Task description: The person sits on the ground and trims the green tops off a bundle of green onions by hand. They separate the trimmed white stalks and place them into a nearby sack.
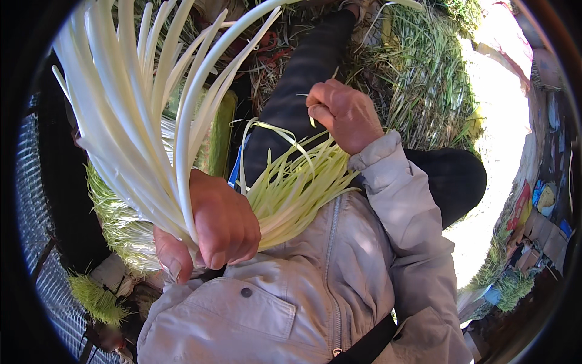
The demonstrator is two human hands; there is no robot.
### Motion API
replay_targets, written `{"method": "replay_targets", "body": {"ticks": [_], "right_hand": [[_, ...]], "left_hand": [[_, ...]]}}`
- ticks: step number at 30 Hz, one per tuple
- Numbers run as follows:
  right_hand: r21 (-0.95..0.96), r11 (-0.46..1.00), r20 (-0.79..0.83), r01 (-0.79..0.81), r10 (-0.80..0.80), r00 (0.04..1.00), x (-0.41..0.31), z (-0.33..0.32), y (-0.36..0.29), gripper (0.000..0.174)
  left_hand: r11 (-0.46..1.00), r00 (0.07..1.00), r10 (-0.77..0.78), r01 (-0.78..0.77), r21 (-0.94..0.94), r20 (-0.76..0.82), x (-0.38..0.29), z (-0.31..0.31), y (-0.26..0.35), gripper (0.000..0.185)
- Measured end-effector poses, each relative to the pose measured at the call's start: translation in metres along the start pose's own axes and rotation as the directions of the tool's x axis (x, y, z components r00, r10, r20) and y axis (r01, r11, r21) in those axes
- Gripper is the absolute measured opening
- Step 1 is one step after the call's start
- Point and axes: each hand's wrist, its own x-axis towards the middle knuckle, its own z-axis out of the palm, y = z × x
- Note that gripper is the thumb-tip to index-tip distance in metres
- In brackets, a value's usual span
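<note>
My left hand (213,223) is closed around a bunch of long leafy vegetables, probably blanched garlic chives. Its thick white stalks (122,100) fan up and to the left. From the other side of the fist, the narrow yellow-green leaves (295,191) spread across my lap. Above those leaf tips my right hand (345,116) is raised, thumb and fingers pinched together. A thin pale leaf strip (312,121) pokes out from its fingers, with most of it hidden in the grip.
Cut green leaves (427,77) lie heaped beyond my bent leg. At my left are more white-and-green bundles (122,223) and a yellow-green package (223,132). Sunlit ground (500,113) runs along the right, with cardboard scraps (545,236) at its edge. Netting (36,182) borders the far left.
</note>
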Motion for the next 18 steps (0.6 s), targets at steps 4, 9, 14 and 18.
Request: {"method": "replay_targets", "body": {"ticks": [4,9,14,18], "right_hand": [[-0.022,0.977,0.158,0.211,-0.205,0.966,0.036,0.054,-0.024,0.008],[-0.185,0.902,0.332,0.390,-0.317,0.888,0.066,0.086,-0.022,0.004],[-0.101,0.960,0.332,0.260,-0.213,0.919,0.052,0.071,-0.019,0.005],[-0.144,0.986,0.142,0.084,-0.064,0.988,0.024,0.036,-0.004,0.012]], "left_hand": [[1.000,0.999,-0.008,0.008,0.002,-0.032,0.001,0.003,0.001,0.037],[1.000,0.999,0.005,-0.005,0.002,-0.048,0.002,0.004,0.001,0.036],[1.000,0.998,0.015,-0.014,0.009,-0.068,-0.002,0.006,0.004,0.034],[0.999,0.996,0.044,-0.045,-0.003,-0.075,-0.006,0.004,0.003,0.034]]}}
